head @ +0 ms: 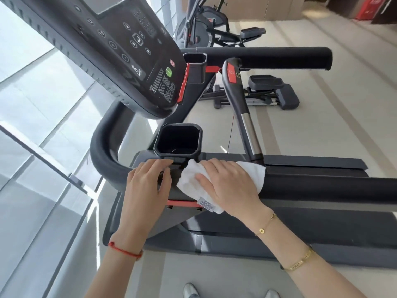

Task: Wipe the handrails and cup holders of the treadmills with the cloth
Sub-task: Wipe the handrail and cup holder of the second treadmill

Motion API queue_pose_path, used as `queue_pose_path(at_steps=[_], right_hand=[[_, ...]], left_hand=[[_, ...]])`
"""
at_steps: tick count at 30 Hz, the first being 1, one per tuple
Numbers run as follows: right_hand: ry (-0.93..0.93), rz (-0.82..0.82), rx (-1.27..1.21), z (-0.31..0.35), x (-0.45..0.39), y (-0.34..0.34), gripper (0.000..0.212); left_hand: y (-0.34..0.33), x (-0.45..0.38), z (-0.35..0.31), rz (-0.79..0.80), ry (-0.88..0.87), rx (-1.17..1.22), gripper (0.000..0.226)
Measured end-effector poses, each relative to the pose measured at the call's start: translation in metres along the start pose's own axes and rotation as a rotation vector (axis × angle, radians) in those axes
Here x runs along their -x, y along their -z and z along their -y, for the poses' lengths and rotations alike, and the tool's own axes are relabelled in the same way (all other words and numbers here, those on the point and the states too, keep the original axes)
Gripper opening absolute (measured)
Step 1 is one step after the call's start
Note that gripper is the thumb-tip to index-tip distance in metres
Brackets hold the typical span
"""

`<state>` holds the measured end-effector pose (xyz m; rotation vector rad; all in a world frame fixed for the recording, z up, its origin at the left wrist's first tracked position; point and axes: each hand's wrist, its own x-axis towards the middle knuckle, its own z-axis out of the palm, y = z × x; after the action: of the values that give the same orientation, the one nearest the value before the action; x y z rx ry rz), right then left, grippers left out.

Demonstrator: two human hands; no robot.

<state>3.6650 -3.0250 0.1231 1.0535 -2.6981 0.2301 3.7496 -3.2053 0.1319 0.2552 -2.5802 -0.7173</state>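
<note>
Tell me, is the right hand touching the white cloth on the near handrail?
Touching. The head view shows the right hand lying flat on the white cloth, fingers spread, pressing it over the near handrail.

The right hand (227,186) covers the middle of the white cloth (191,179), and the cloth hides the near handrail (322,188) beneath it. That handrail runs off the right edge. The console (103,46) is cut by the top edge, its printed text too small to read, as is the cloth's label (207,205).
</note>
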Motion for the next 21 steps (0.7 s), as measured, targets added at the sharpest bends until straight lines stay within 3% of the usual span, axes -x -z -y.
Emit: queue_pose_path(at_steps=[8,13,16,21], right_hand=[[-0.185,-0.204,-0.265,-0.011,-0.023,0.012,0.042],[-0.148,-0.211,-0.184,-0.035,-0.094,0.013,0.041],[-0.043,-0.071,-0.093,-0.040,-0.138,-0.004,0.040],[0.204,0.361,-0.249,-0.035,-0.191,-0.026,0.040]], left_hand=[[0.009,-0.034,0.020,-0.031,0.031,0.001,0.026],[0.000,-0.066,0.025,-0.008,0.097,-0.048,0.030],[-0.007,-0.079,0.027,0.034,0.130,-0.075,0.035],[-0.015,-0.092,0.032,0.051,0.200,-0.100,0.039]])
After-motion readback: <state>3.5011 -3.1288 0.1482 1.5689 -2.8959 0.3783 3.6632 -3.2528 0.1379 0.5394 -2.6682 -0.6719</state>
